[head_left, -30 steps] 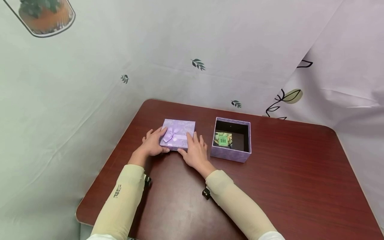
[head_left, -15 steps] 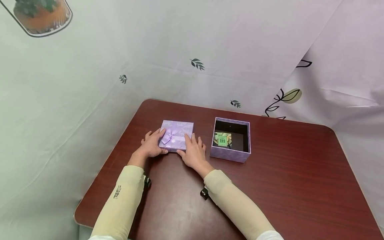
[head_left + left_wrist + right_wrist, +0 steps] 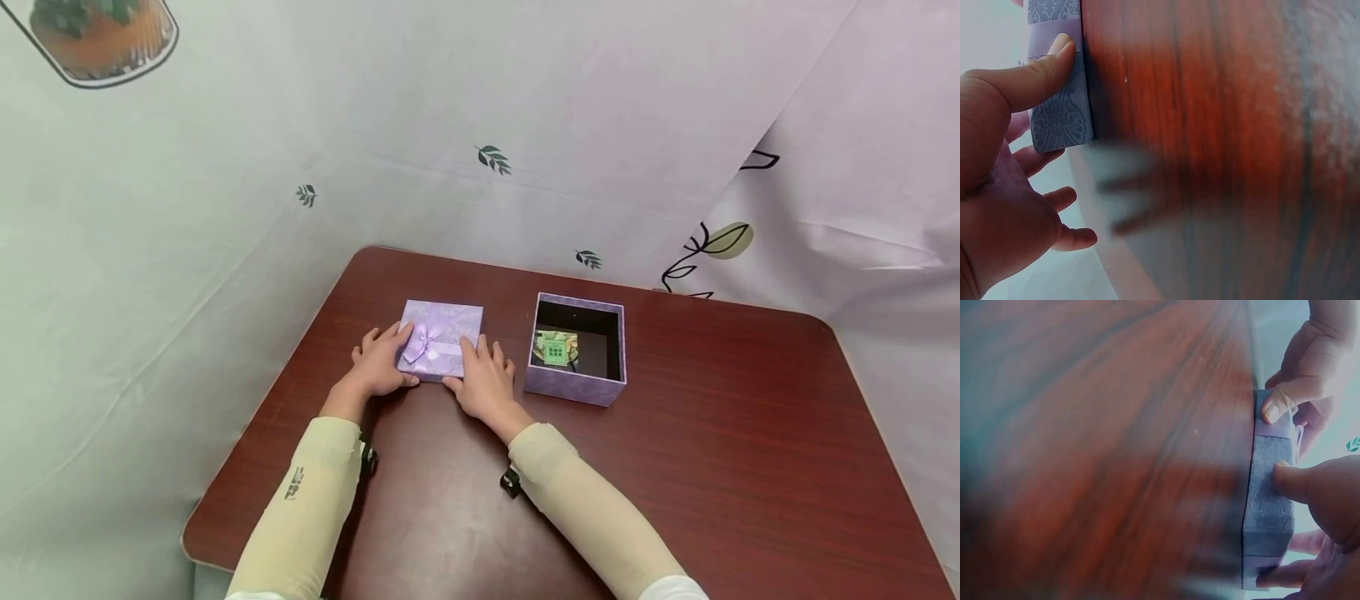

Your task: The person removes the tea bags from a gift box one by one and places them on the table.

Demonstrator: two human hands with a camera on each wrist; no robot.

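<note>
A square, pale purple box lid [image 3: 459, 321] with a ribbon bow [image 3: 424, 342] lies on the left half of the table, top side up. My left hand [image 3: 381, 363] grips its left side, the thumb [image 3: 1041, 75] against the front wall over the ribbon band. At the lid's right front corner, my right hand [image 3: 487, 379] holds it with the thumb [image 3: 1297, 481] on the front wall and other fingers around the right side. To the right stands a matching purple box base [image 3: 573, 387], uncovered, with a dark inside. A small printed green packet [image 3: 557, 348] lies in it.
The dark red wooden table [image 3: 720, 450] has rounded corners. A white cloth backdrop [image 3: 405, 100] with leaf prints hangs along its back and left. The box base stands a short way from my right hand.
The lid and both hands have shifted slightly toward me and to the left, mostly in the first half second. The box base and packet have stayed in place.
</note>
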